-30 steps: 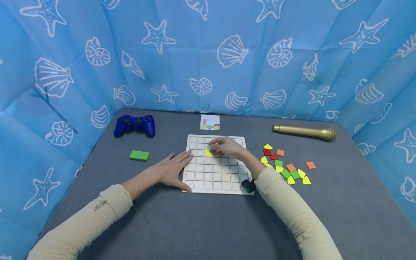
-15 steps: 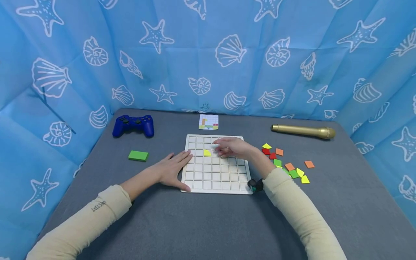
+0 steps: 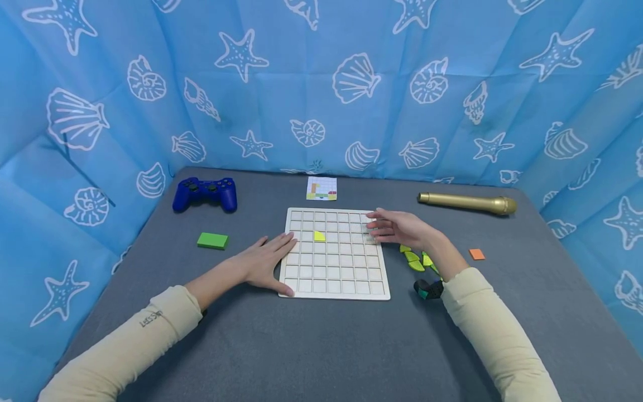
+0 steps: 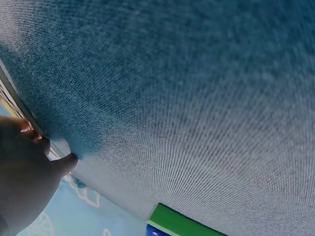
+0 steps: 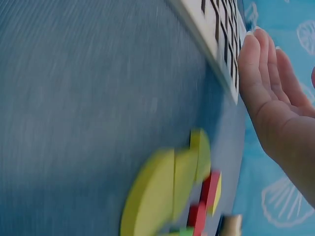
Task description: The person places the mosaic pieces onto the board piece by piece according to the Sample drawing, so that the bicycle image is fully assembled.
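Note:
A white grid board [image 3: 334,268] lies on the grey table. One yellow tile [image 3: 319,236] with a curved edge sits in a cell toward its upper left. My left hand [image 3: 263,262] rests on the board's left edge with its fingers spread and the thumb near the lower corner. Over the board's upper right edge is my right hand [image 3: 402,228], fingers extended, holding nothing. Below and beside it lie yellow curved tiles [image 3: 413,261], partly covered by the hand and forearm. Red tiles [image 5: 210,189] show in the right wrist view.
Behind the board lies a small card [image 3: 322,188] with a coloured grid pattern. A blue game controller [image 3: 205,194] and a green block [image 3: 212,240] are on the left. On the right are a gold microphone [image 3: 467,203] and an orange tile [image 3: 476,254]. A blue curtain [image 3: 281,100] hangs behind.
My right hand has left the yellow tile in its cell and moved right, to the board's edge, now covering much of the loose tile group. My left hand has stayed in place.

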`<state>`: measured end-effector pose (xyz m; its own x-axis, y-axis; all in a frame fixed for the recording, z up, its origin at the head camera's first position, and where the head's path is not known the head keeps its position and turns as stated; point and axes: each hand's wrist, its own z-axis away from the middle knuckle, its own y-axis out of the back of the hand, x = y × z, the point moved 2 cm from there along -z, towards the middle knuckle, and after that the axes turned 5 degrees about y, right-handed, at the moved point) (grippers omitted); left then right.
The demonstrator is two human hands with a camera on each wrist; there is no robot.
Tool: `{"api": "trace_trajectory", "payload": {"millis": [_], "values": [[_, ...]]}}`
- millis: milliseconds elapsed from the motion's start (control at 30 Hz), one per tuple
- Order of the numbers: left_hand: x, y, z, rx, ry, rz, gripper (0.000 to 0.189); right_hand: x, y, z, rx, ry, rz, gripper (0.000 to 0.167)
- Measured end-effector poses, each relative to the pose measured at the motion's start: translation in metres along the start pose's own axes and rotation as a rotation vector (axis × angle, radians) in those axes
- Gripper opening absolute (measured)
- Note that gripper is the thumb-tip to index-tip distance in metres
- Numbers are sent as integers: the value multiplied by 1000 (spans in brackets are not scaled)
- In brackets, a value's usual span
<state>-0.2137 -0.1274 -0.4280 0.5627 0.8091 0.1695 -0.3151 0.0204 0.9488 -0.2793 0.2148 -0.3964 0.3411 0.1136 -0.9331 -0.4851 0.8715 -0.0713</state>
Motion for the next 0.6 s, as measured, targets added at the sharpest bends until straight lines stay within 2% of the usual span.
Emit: {"api": "trace_trajectory", "payload": {"millis": [233,433,533,600], "values": [[0,2,1,-5,-2,6,121,2,35,23,76,45,-2,62],[0,1,1,-15,5,7,121,5,61,40,137,74,-51,66],[0,1,0,-12,6,10,121,7,73,48,158,81,-101,62],[-1,0,-1,-12,8,12,121,8,80,53,176,79,-147,50]]}}
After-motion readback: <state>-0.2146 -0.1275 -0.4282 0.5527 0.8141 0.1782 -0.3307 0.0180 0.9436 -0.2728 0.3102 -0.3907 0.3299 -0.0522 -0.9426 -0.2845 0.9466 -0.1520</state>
